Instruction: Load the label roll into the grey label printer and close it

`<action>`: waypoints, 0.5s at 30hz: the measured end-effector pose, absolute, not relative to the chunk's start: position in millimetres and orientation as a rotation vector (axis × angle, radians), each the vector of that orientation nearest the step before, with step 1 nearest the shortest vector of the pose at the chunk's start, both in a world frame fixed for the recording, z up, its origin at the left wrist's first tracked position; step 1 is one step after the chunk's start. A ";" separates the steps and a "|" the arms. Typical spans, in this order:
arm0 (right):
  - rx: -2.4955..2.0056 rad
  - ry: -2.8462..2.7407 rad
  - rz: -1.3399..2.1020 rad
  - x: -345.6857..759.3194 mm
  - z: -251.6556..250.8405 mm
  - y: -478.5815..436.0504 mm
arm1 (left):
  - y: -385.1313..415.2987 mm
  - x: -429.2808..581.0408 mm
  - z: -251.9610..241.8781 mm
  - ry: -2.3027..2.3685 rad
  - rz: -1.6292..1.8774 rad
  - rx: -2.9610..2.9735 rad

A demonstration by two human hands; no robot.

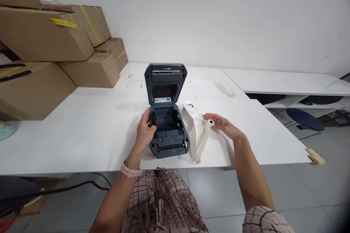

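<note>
A dark grey label printer point(169, 131) stands on the white table with its lid point(166, 83) raised and its inner bay showing. My left hand point(144, 129) grips the printer's left side, thumb over the inner edge and fingers along the outside. To the right, my right hand point(224, 125) is open, its fingers stretched out beside a small paper roll core point(210, 122); whether they touch it I cannot tell. From that core a strip of pale label backing point(202, 143) runs down to the table's front edge and back up to a larger label roll point(189, 107) beside the printer.
Cardboard boxes point(41, 32) are stacked on the table's left. A white sheet point(206, 89) lies behind the rolls. The table's front edge point(90, 172) is close to my body. A white shelf unit point(298, 83) and a blue stool point(305, 119) stand at the right.
</note>
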State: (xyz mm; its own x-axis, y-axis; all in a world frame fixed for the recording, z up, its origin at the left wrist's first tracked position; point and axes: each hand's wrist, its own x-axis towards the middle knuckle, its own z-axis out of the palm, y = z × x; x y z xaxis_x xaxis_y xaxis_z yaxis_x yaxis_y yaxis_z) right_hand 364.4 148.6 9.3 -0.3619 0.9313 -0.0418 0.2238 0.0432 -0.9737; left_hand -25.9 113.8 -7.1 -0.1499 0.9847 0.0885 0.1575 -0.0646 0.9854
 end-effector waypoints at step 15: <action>-1.249 -1.918 1.213 275.1 40.0 226.5 | 113.2 -22.1 -4.0 1.354 1.353 1.261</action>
State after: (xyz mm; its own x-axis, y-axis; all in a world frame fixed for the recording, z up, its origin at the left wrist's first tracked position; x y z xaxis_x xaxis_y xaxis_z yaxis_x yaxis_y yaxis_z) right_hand 275.1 226.5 40.0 -0.4212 0.9065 -0.0308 0.4160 0.1629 -0.8947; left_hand -22.1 113.2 -4.0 -0.1576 0.9829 0.0951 0.0959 -0.0806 0.9921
